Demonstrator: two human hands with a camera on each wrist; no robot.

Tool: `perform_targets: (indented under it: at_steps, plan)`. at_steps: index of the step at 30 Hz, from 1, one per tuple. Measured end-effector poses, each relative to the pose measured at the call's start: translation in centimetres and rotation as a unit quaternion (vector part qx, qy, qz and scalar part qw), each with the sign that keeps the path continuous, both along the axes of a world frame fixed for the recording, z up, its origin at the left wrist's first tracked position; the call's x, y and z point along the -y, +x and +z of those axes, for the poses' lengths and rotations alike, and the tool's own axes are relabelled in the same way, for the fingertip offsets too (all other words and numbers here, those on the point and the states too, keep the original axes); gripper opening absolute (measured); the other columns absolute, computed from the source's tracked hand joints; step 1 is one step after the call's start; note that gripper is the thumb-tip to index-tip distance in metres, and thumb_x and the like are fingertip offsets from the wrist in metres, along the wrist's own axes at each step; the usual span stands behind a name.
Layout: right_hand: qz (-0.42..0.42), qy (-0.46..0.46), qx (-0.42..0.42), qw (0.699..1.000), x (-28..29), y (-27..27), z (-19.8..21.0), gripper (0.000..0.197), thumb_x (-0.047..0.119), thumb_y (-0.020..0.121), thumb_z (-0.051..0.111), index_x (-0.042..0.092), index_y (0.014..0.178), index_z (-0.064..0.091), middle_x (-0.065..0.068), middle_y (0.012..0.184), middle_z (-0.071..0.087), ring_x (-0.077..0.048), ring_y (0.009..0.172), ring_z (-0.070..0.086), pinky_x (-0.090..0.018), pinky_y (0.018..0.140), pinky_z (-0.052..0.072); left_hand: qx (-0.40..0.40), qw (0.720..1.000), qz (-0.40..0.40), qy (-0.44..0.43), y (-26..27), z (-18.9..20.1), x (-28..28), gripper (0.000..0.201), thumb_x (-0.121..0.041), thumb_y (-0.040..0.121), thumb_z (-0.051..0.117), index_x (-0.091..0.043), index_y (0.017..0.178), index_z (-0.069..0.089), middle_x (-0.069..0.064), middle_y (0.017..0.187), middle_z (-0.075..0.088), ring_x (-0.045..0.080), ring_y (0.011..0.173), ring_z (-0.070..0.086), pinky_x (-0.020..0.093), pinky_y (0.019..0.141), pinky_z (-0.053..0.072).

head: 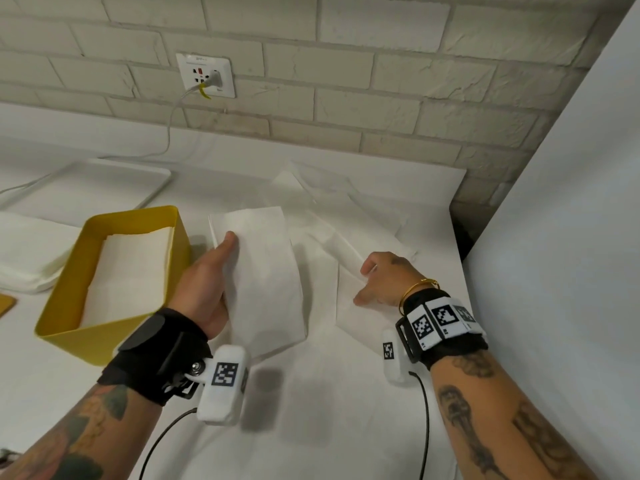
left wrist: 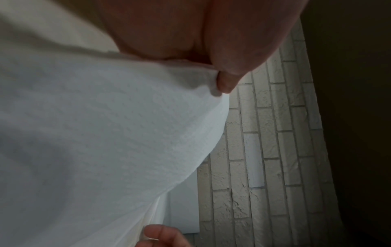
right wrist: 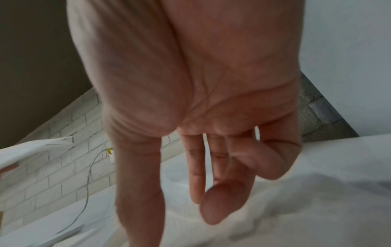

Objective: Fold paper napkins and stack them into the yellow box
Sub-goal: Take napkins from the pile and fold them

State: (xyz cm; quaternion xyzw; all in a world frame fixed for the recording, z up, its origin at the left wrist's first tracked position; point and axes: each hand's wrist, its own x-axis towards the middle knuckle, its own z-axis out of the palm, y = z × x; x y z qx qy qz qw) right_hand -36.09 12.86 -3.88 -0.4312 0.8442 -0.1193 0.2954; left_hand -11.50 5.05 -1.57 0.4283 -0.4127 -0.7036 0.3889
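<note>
While you stand over the white-covered table [head: 311, 427], the scene holds the following.

Left hand: your left hand [head: 207, 282] holds a folded white paper napkin [head: 263, 271] just right of the yellow box, thumb on top near the napkin's far left corner, fingers hidden beneath the sheet. The left wrist view shows the thumb [left wrist: 228, 80] pressing into the napkin's edge [left wrist: 105, 133].

Held napkin: long rectangular white paper, raised off the table and casting a shadow, its near end drooping toward you.

Right hand: your right hand [head: 384, 280] lies palm down on a loose white paper napkin [head: 346, 306] flat on the table, thumb and forefinger apart at its left edge. In the right wrist view the fingers [right wrist: 196, 175] hang loosely bent over white paper; whether they pinch it cannot be told.

Yellow box: open rectangular yellow plastic box [head: 69, 299] on the table's left, a stack of folded white napkins [head: 128, 271] inside it.

Unfolded supply: a heap of crumpled white napkins [head: 339, 202] beyond both hands, toward the wall.

Background: white brick wall [head: 381, 81] with a white wall socket [head: 206, 75] and a white cable [head: 169, 126]; a flat white tray [head: 104, 181] behind the box.

Wrist gear: black straps with white marker-tagged camera units on both wrists; a gold bangle [head: 415, 289] on your right wrist.
</note>
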Motion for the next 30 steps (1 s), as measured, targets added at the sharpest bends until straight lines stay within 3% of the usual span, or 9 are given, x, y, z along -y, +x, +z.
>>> perform_targets:
  at_steps: [9,12,15,18,21,25,26,28,30]
  plan:
    - [0.018,0.027,-0.022,0.999,-0.1,-0.1,-0.7,0.046,0.019,0.081,0.082,0.017,0.122,0.060,-0.003,0.126,0.058,-0.024,0.116,0.059,-0.032,0.097,0.050,0.011,1.000,-0.027,0.004,-0.1,-0.3,-0.7,0.030,-0.037,0.106,0.048,-0.016,0.105,0.069,-0.001,0.090,0.080,0.012,0.079,0.077,0.034,0.077,0.051]
    - [0.032,-0.008,-0.005,0.999,-0.5,0.0,0.3,0.037,0.022,0.082,0.083,0.017,0.115,0.067,-0.001,0.115,0.064,-0.021,0.106,0.061,-0.028,0.087,0.048,0.024,0.999,-0.035,0.000,0.0,-0.5,-0.6,0.032,-0.040,0.105,0.049,-0.015,0.111,0.070,0.001,0.097,0.080,0.015,0.089,0.076,0.034,0.082,0.053]
    - [0.082,-0.078,0.034,0.993,-1.4,0.8,2.8,0.015,0.022,0.083,0.082,0.021,0.095,0.072,0.004,0.099,0.071,-0.016,0.097,0.065,-0.024,0.074,0.046,0.046,0.998,-0.049,-0.011,-0.1,-0.5,-0.6,0.035,-0.040,0.105,0.049,-0.013,0.115,0.069,0.003,0.100,0.079,0.018,0.094,0.075,0.035,0.087,0.054]
    - [0.158,-0.124,0.114,0.973,-2.2,2.1,6.1,0.008,0.018,0.083,0.080,0.026,0.083,0.077,0.006,0.090,0.077,-0.012,0.093,0.070,-0.030,0.089,0.052,0.068,0.995,-0.063,-0.020,-0.2,-0.5,-0.6,0.043,-0.042,0.104,0.049,-0.008,0.124,0.066,0.007,0.109,0.078,0.025,0.103,0.073,0.039,0.095,0.053]
    - [0.237,-0.141,0.173,0.946,-2.4,3.6,8.4,0.015,0.013,0.083,0.081,0.026,0.088,0.079,0.008,0.094,0.077,-0.009,0.097,0.069,-0.033,0.105,0.048,0.081,0.993,-0.083,-0.026,-0.4,-0.6,-0.8,0.050,-0.049,0.100,0.054,-0.010,0.130,0.063,0.009,0.116,0.075,0.028,0.111,0.070,0.049,0.107,0.047]
    - [0.226,-0.170,0.266,0.922,-1.9,4.6,9.1,0.031,0.005,0.082,0.081,0.017,0.109,0.073,-0.013,0.098,0.077,-0.034,0.098,0.072,-0.039,0.099,0.053,0.103,0.981,-0.159,-0.043,-1.1,-0.4,-1.7,0.052,-0.050,0.102,0.048,-0.007,0.126,0.066,0.016,0.114,0.075,0.034,0.106,0.071,0.051,0.101,0.052]
    - [0.216,-0.180,0.250,0.927,-1.6,4.7,9.0,0.032,0.008,0.082,0.082,0.020,0.110,0.071,-0.011,0.094,0.078,-0.032,0.092,0.073,-0.038,0.097,0.054,0.106,0.977,-0.178,-0.044,-1.4,-0.4,-2.0,0.052,-0.050,0.103,0.046,-0.007,0.125,0.066,0.017,0.114,0.074,0.034,0.106,0.071,0.049,0.099,0.053]
    - [0.205,-0.193,0.198,0.939,-1.0,5.0,8.6,0.031,0.013,0.083,0.082,0.026,0.108,0.070,0.001,0.083,0.077,-0.016,0.079,0.072,-0.033,0.092,0.053,0.106,0.971,-0.208,-0.045,-1.8,-0.3,-2.6,0.050,-0.051,0.103,0.045,-0.012,0.124,0.069,0.014,0.114,0.075,0.029,0.104,0.073,0.040,0.091,0.057]
    - [0.198,-0.197,0.159,0.947,-0.4,5.4,8.4,0.030,0.016,0.084,0.082,0.029,0.108,0.068,0.007,0.083,0.077,-0.009,0.077,0.071,-0.031,0.089,0.054,0.104,0.969,-0.219,-0.047,-2.0,-0.2,-3.1,0.045,-0.050,0.102,0.047,-0.016,0.119,0.071,0.007,0.109,0.077,0.020,0.097,0.075,0.029,0.079,0.056]
